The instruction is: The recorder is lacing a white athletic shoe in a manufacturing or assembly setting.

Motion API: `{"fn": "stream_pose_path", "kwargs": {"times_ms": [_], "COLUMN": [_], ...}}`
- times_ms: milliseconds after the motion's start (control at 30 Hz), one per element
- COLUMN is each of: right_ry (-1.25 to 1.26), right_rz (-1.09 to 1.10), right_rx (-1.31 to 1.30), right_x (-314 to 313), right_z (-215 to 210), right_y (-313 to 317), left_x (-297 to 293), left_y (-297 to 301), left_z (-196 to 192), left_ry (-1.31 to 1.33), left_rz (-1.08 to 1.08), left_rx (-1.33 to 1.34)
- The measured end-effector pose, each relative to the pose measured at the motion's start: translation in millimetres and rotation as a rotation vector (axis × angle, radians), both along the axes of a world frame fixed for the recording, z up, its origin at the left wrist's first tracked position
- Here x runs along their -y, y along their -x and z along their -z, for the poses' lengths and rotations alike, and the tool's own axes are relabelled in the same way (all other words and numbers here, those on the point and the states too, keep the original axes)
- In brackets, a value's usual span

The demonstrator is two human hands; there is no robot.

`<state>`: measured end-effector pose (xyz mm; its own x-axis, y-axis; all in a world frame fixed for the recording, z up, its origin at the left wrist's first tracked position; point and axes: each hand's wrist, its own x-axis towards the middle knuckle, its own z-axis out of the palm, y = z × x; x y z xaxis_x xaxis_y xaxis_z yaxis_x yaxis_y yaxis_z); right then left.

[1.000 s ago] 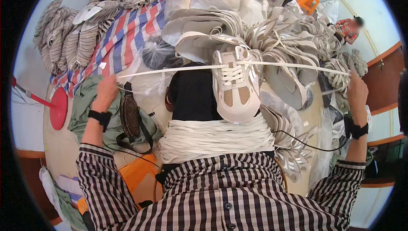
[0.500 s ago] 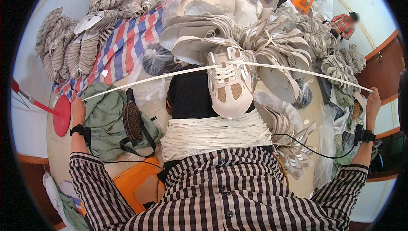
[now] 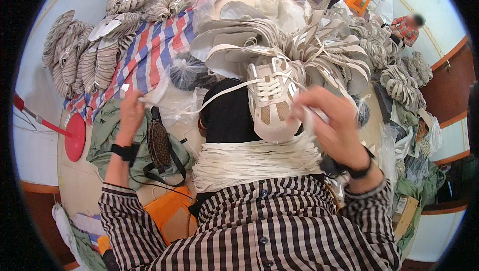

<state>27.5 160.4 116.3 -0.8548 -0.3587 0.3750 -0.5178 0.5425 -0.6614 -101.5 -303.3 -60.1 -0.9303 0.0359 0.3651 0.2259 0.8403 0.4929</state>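
A beige and white sneaker upper [image 3: 272, 111] rests on my lap, toe toward me, with a flat cream shoelace [image 3: 227, 91] threaded through its eyelets. Out to the left, my left hand [image 3: 130, 116] is closed on one lace end, which sags in a curve from the shoe. My right hand [image 3: 332, 124] is pinched just right of the toe, partly covering the shoe's side. A blurred pale strip of lace runs from its fingers. Across my thighs lies a thick bundle of cream laces [image 3: 254, 165]. More shoe uppers [image 3: 234, 36] are heaped just beyond the shoe.
Stacks of uppers [image 3: 80, 56] lie on a striped sheet [image 3: 149, 59] at left; more piles [image 3: 399, 81] stand right. Green cloth [image 3: 112, 146] and a brown woven bag [image 3: 158, 143] lie left of me. An orange stool [image 3: 172, 216] is beside my hip. Two people sit at far right.
My right hand has swung in from far right to beside the shoe, and my left hand has moved inward. The lace, stretched taut before, now hangs slack on the left.
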Motion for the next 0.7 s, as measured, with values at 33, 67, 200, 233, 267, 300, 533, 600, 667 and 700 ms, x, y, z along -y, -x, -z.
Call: {"fn": "stream_pose_path", "kwargs": {"times_ms": [33,67,200,233,267,300,533,600,667,700], "right_ry": [0.073,0.019,0.029,0.033,0.015,0.011,-0.02,0.029,0.02,-0.01], "right_rz": [0.033,0.116,0.324,0.341,0.427,0.369,0.305,0.319,0.319,0.312], "right_rx": [0.053,-0.056,-0.013,0.043,0.15,0.107,-0.02,-0.028,-0.071,-0.109], "right_x": [7.6,9.4,-9.1,-17.5,-23.9,-30.6,-29.9,-25.3,-22.3,-21.4], "right_z": [15.9,30.6,81.2,87.7,92.7,95.0,95.7,96.6,96.8,96.5], "right_y": [22.6,51.2,121.1,126.4,128.5,125.6,104.6,105.0,107.7,108.8], "left_x": [-30.6,-61.4,-164.3,-186.5,-208.2,-226.4,-266.5,-264.0,-261.1,-259.3], "left_y": [-7.0,-12.4,-16.5,-13.3,-8.6,-1.3,14.1,11.1,6.5,5.1], "left_z": [-10.6,-20.2,-52.3,-56.0,-57.5,-58.0,-34.1,-28.8,-26.2,-26.0], "left_ry": [-0.099,-0.11,-0.399,-0.475,-0.569,-0.62,-0.695,-0.793,-0.831,-0.875], "left_rz": [0.082,0.163,0.475,0.483,0.472,0.487,0.464,0.485,0.499,0.485], "left_rx": [0.084,0.022,-0.04,-0.012,0.022,0.014,0.335,0.409,0.431,0.453]}}
